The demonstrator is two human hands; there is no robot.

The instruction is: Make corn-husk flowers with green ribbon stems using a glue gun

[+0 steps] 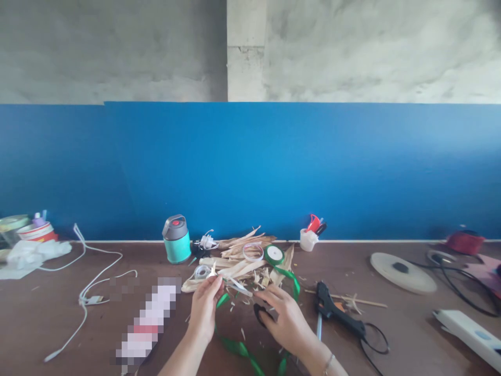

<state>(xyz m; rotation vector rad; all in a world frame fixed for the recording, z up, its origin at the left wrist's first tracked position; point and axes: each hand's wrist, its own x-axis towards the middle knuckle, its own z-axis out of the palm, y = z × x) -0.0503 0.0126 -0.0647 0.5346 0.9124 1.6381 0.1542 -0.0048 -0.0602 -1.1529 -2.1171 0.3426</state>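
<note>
My left hand (pixel 206 298) is closed, thumb and fingertips pinching a small pale piece of dried husk (pixel 213 270). Facing it, my right hand (pixel 284 319) is closed around black-handled scissors (pixel 260 314), with a dark loop showing under the fingers. A pale, shiny strip (pixel 241 288) lies between the two hands; I cannot tell whether it is a blade or a strip of material. Behind the hands spreads a pile of dried husks (pixel 238 267) with a spool of green ribbon (pixel 274 254). Loose green ribbon (pixel 237 347) trails down between my forearms.
A black glue gun (pixel 338 310) lies right of my right hand, beside a thin stick (pixel 368 301). A teal flask (pixel 177 245) and a white cup of tools (pixel 308 239) stand near the blue partition (pixel 274 167). White cables (pixel 84 292) lie left; a round lid (pixel 403 272) lies right.
</note>
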